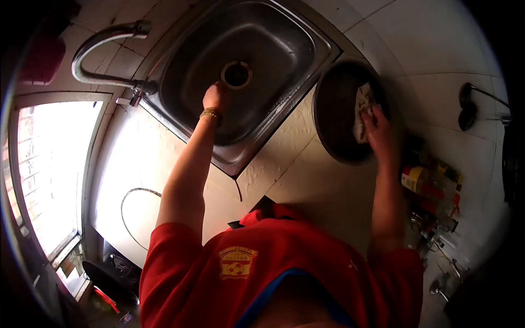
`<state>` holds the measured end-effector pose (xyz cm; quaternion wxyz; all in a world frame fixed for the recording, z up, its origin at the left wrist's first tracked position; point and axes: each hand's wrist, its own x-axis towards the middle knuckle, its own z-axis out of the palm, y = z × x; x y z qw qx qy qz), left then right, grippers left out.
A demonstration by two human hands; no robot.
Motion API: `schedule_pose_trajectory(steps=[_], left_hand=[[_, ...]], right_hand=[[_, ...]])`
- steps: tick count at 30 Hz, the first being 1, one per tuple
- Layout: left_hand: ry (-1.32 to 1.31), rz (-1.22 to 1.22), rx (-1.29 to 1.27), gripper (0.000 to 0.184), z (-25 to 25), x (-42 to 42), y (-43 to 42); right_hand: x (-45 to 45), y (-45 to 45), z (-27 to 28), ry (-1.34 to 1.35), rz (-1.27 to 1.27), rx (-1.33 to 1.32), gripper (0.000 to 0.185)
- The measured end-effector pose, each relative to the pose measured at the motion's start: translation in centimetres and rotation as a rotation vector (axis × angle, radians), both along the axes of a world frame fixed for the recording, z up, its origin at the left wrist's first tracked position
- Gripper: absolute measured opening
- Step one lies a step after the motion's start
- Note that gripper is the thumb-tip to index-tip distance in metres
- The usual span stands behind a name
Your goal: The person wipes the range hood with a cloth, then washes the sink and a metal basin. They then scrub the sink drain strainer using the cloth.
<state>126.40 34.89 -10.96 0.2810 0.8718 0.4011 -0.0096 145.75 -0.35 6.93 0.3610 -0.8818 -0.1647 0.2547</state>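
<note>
My left hand (215, 96), with a bracelet at the wrist, is inside the metal sink (276, 90), right beside the round drain (237, 75). Its fingers are closed, and whatever they may hold is hidden. To the right of the sink stands a large dark round basin (337, 101) on the counter. My right hand (380, 133) reaches over its right side, fingers closed on a crumpled pale cloth (362, 104) with dark marks. The cloth lies against the inside of the basin.
A curved metal faucet (98, 41) rises at the sink's left corner. Bottles and jars, one with a yellow label (413, 178), stand along the right. A bright window (54, 169) is at the left, and a dark ladle (467, 112) hangs on the right wall.
</note>
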Motion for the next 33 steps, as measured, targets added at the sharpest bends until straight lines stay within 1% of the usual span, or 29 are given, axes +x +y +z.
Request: schedule_pose_trajectory(steps=[1, 2, 3, 4, 5, 6, 7, 9, 10, 11, 13, 15, 17, 18, 20, 22, 23, 24, 26, 27, 28, 29, 31, 32, 33], left_hand=[[0.013, -0.002, 0.003, 0.026, -0.2, 0.9, 0.2], [0.049, 0.011, -0.022, 0.027, -0.5, 1.9, 0.2], [0.085, 0.026, -0.049, 0.027, -0.8, 2.9, 0.3], [0.184, 0.028, -0.061, 0.027, -1.4, 4.0, 0.5], [0.195, 0.03, -0.058, 0.027, -2.0, 4.6, 0.6], [0.159, 0.079, -0.081, 0.028, -2.6, 5.2, 0.6], [0.122, 0.129, -0.107, 0.029, -3.4, 5.7, 0.7], [0.163, 0.114, -0.125, 0.032, -5.2, 6.8, 0.9], [0.156, 0.099, -0.079, 0.032, -6.1, 7.1, 0.9], [0.148, 0.08, -0.033, 0.031, -7.0, 7.4, 0.8], [0.173, 0.045, -0.039, 0.03, -10.0, 7.8, 1.3], [0.185, 0.027, -0.04, 0.029, -10.6, 8.0, 1.6], [0.113, -0.01, -0.018, 0.038, -9.3, 7.9, 1.8], [0.11, -0.012, -0.008, 0.038, -8.4, 7.8, 1.8], [-0.016, -0.017, 0.166, 0.025, -6.2, 7.5, 1.2], [0.011, 0.011, 0.181, 0.025, -3.7, 7.0, 0.1], [0.045, 0.04, 0.182, 0.026, -2.4, 6.5, -0.4], [0.037, 0.041, 0.196, 0.026, -1.1, 5.9, -0.8], [0.072, 0.03, 0.134, 0.027, 1.2, 4.4, -1.6], [0.069, 0.033, 0.148, 0.027, 2.4, 3.3, -2.1], [0.004, 0.029, 0.154, 0.027, 3.6, 2.0, -2.7], [-0.063, 0.023, 0.16, 0.027, 5.0, 0.8, -3.4], [-0.1, 0.008, 0.2, 0.027, 8.2, -1.3, -4.6], [-0.112, 0.01, 0.184, 0.026, 9.7, -2.2, -5.3], [-0.127, 0.01, 0.166, 0.025, 11.4, -3.1, -6.0]], right_hand=[[-0.1, 0.2, -0.8, -0.188, 0.051, -0.186, 0.042], [-0.6, 0.8, -1.3, -0.27, 0.104, -0.199, 0.04], [-0.7, 0.9, -2.4, -0.258, 0.103, -0.194, 0.04], [-0.8, 1.3, -3.6, -0.478, 0.201, -0.253, 0.039], [-0.8, 1.6, -4.5, -0.7, 0.298, -0.311, 0.038], [-0.9, 1.6, -4.9, -0.717, 0.337, -0.392, 0.036], [-0.9, 2.2, -4.6, -0.711, 0.341, -0.391, 0.036], [-0.8, 2.8, -4.4, -0.643, 0.405, -0.484, 0.039], [-0.7, 2.6, -4.7, -0.605, 0.403, -0.499, 0.04], [-0.6, 2.5, -4.7, -0.591, 0.392, -0.503, 0.04], [-0.3, 2.1, -4.1, -0.471, 0.41, -0.464, 0.045], [0.0, 1.5, -3.9, -0.437, 0.405, -0.427, 0.047], [-0.1, 1.4, -3.1, -0.41, 0.401, -0.381, 0.05], [-0.4, 1.6, -2.4, -0.383, 0.389, -0.341, 0.052], [-1.3, 1.7, -1.0, -0.364, 0.372, -0.291, 0.053], [-2.2, 1.4, 0.3, -0.393, 0.36, -0.156, 0.052], [-2.7, 1.2, 0.8, -0.402, 0.357, -0.145, 0.052], [-3.2, 1.0, 1.3, -0.448, 0.338, -0.116, 0.05], [-4.2, 0.6, 2.0, -0.498, 0.317, -0.073, 0.049], [-4.7, 0.5, 2.2, -0.605, 0.281, -0.003, 0.046], [-5.4, 0.3, 2.3, -0.708, 0.243, 0.066, 0.043], [-6.5, 0.3, 2.7, -0.711, 0.239, 0.077, 0.043], [-8.7, 1.1, 3.3, -0.422, 0.183, 0.331, 0.032], [-9.7, 1.6, 2.7, -0.422, 0.214, 0.438, 0.029], [-11.2, 2.0, 2.0, -0.264, 0.204, 0.518, 0.026]])
